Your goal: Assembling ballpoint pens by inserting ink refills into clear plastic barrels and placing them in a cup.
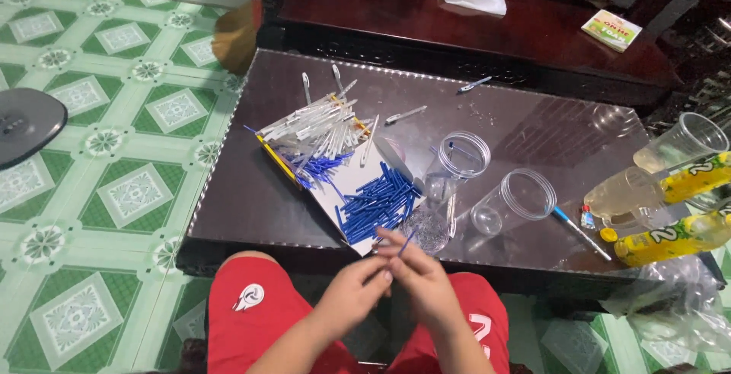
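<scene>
Dark glossy table [251, 191], near edge: left hand [352, 292] and right hand [423, 282] both pinch one thin blue pen tube [406, 243] between fingertips. Looks feather-light, stiff, slick; best gripped mid-shaft. More lie on the white tray [343, 191].

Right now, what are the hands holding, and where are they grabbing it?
Both hands meet on one thin blue pen part. The left hand and right hand pinch its lower end with their fingertips; the upper end sticks out free.

A home: green patterned floor tiles [114, 138], dark wooden bench [426, 16].
</scene>
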